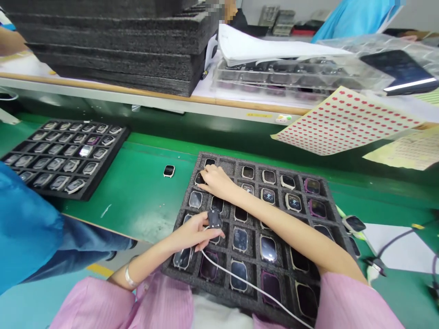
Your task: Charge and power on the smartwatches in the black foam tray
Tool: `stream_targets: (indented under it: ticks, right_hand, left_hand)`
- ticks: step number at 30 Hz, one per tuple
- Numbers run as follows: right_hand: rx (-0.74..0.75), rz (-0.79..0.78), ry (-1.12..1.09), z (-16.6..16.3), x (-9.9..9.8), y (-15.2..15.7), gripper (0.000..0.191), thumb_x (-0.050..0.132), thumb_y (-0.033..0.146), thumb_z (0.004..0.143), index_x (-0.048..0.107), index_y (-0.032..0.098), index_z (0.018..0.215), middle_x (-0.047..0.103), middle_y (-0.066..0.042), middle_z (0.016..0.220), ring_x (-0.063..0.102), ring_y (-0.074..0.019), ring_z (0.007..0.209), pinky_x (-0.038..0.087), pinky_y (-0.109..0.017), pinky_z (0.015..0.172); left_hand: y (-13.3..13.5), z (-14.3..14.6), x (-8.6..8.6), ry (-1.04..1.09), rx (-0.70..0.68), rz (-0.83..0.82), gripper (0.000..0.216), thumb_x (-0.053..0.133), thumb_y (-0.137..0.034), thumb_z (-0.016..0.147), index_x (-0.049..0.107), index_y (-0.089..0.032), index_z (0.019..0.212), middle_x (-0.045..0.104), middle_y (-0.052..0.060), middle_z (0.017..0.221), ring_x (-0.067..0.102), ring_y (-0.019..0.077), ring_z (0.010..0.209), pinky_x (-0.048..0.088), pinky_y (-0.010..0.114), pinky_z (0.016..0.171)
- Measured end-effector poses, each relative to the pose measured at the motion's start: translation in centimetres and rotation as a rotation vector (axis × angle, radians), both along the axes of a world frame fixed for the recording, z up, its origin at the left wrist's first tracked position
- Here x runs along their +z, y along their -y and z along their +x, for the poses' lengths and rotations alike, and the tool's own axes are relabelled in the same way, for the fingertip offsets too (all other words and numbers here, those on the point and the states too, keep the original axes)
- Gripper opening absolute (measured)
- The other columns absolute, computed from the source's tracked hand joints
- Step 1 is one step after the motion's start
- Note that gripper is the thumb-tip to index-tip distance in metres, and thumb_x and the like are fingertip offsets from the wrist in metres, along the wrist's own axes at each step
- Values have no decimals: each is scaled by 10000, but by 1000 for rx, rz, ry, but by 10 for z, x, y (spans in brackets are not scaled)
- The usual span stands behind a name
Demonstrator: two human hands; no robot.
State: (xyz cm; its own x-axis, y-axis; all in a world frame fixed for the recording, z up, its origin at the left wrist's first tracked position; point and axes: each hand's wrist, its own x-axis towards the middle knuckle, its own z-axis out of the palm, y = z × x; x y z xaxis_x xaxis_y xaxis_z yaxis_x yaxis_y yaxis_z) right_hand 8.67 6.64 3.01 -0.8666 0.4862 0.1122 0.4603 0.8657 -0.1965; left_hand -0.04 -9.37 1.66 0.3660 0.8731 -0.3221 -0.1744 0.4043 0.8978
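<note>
The left hand [200, 232] grips a small dark square piece [215, 218] between thumb and fingers, above the near-left part of a black foam tray [226, 166]. A white cable [240, 279] runs from under this hand toward the lower right, across the tray.

Just beyond that grip, the right hand [216, 183] reaches over the tray's far-left corner, fingers bent down at a watch [199, 178] in the leftmost column; whether they grasp it cannot be told. Its forearm crosses the tray diagonally. Around both hands, most compartments hold watch cases, some pale-rimmed, some purple.

Left of the right hand, apart from the tray, a lone watch case [169, 171] lies on the green table [147, 157]. Farther left is a second tray [104, 163] filled with watches, beside a person in blue [27, 228]. Well to the right of the grip, past the tray's edge, lie a watch with a green strap [356, 224] and white paper [404, 249]. Beyond the hands, a shelf carries stacked black foam [130, 50], clear plastic trays [260, 80] and a phone [399, 66].
</note>
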Motion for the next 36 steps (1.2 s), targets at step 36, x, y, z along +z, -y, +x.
stream_targets:
  ticks: [36]
  right_hand:
    - [213, -347, -449, 83, -6, 81, 371, 615, 257, 840, 517, 167, 1186, 580, -107, 1007, 593, -218, 894, 540, -368, 756]
  left_hand:
    - [7, -1, 4, 84, 154, -26, 451, 721, -452, 714, 576, -98, 953, 398, -120, 433, 270, 7, 265, 182, 146, 269]
